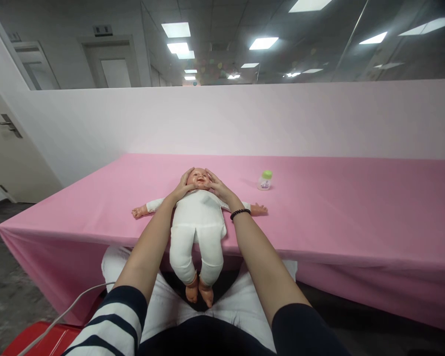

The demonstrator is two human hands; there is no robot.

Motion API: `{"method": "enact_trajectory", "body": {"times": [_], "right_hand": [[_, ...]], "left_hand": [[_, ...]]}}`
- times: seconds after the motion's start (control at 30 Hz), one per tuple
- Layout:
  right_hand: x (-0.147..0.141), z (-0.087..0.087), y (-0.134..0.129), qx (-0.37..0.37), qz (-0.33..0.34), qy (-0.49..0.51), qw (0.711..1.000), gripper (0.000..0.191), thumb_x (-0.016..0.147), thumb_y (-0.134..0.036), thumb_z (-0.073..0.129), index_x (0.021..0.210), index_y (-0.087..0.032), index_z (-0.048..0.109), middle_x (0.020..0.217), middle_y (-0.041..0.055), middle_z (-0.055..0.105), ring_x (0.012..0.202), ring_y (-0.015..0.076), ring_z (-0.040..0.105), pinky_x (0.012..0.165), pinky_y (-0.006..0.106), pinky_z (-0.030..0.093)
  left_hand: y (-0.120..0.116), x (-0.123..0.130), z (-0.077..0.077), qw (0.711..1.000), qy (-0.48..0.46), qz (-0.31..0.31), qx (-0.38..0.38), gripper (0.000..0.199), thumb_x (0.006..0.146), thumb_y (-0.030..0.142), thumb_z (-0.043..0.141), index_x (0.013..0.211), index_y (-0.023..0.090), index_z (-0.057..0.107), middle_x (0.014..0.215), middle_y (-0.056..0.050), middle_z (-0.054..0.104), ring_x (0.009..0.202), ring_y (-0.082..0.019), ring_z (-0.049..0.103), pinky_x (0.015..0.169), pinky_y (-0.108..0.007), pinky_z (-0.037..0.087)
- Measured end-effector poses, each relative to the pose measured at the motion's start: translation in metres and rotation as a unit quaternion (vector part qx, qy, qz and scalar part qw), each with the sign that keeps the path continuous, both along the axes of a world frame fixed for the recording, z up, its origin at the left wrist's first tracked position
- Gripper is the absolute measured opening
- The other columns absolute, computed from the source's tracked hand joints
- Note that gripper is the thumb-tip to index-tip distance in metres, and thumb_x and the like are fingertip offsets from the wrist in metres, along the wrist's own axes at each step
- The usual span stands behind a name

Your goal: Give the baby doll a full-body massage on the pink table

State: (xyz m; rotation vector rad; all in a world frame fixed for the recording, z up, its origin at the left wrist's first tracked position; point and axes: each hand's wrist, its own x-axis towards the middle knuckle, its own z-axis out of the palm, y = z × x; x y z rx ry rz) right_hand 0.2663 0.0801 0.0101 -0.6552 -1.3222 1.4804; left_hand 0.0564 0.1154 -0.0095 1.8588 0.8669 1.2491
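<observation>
A baby doll (198,212) in a white cloth suit lies on its back on the pink-covered table, its arms spread and its lower legs over the front edge. My left hand (183,187) cups the left side of its head, the thumb by the chin and the fingers toward the forehead. On the other side my right hand (219,189) cups the head the same way. Between my hands the doll's face (200,177) is in view. A black beaded bracelet (240,213) circles my right wrist.
To the right of the doll stands a small clear bottle (264,181) with a green cap. The pink tablecloth (337,207) reaches up to a white wall (263,118) with glass above. A cable (65,311) runs past a red object (31,338) at lower left.
</observation>
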Motion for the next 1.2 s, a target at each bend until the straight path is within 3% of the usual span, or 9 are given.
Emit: {"method": "enact_trajectory", "body": {"times": [0.17, 0.4, 0.77, 1.0, 1.2], "right_hand": [[0.0, 0.001, -0.002, 0.001, -0.001, -0.002, 1.0, 0.096, 0.068, -0.021, 0.084, 0.153, -0.035, 0.042, 0.166, 0.0012, 0.033, 0.143, 0.0254, 0.049, 0.116, 0.038, 0.046], [0.004, -0.007, 0.003, 0.044, -0.021, -0.048, 0.998, 0.096, 0.068, -0.03, 0.088, 0.152, -0.039, 0.043, 0.165, -0.0012, 0.035, 0.142, 0.0246, 0.049, 0.117, 0.039, 0.044], [0.0, 0.005, -0.006, -0.012, 0.002, -0.008, 1.0, 0.095, 0.07, -0.02, 0.081, 0.154, -0.038, 0.041, 0.169, -0.0008, 0.024, 0.142, 0.0259, 0.049, 0.113, 0.038, 0.049], [0.001, 0.002, -0.005, 0.006, -0.002, -0.016, 1.0, 0.1, 0.067, -0.024, 0.087, 0.154, -0.036, 0.04, 0.166, 0.0007, 0.031, 0.14, 0.0258, 0.052, 0.114, 0.036, 0.048], [0.003, -0.003, -0.003, 0.018, -0.004, -0.029, 0.999, 0.102, 0.068, -0.028, 0.089, 0.155, -0.037, 0.038, 0.162, 0.0018, 0.039, 0.14, 0.0257, 0.052, 0.114, 0.037, 0.049]], "left_hand": [[-0.006, 0.001, 0.003, 1.0, 0.002, 0.006, -0.005, 0.093, 0.074, 0.04, 0.077, 0.157, 0.031, 0.035, 0.165, -0.007, 0.028, 0.154, -0.033, 0.023, 0.127, -0.048, 0.021], [-0.014, 0.004, 0.004, 1.0, 0.001, 0.011, -0.022, 0.102, 0.072, 0.048, 0.083, 0.158, 0.032, 0.032, 0.166, -0.008, 0.026, 0.152, -0.034, 0.028, 0.122, -0.047, 0.031], [-0.006, 0.001, 0.004, 1.0, 0.015, 0.005, 0.002, 0.093, 0.074, 0.035, 0.073, 0.158, 0.03, 0.033, 0.165, -0.007, 0.028, 0.155, -0.033, 0.021, 0.127, -0.047, 0.018], [-0.009, 0.003, 0.004, 1.0, 0.002, 0.012, -0.011, 0.097, 0.072, 0.045, 0.08, 0.157, 0.032, 0.034, 0.165, -0.007, 0.029, 0.153, -0.034, 0.025, 0.125, -0.049, 0.026], [-0.009, 0.003, 0.005, 1.0, 0.006, 0.017, -0.004, 0.098, 0.072, 0.046, 0.082, 0.157, 0.03, 0.035, 0.165, -0.008, 0.029, 0.153, -0.034, 0.025, 0.125, -0.047, 0.024]]}}
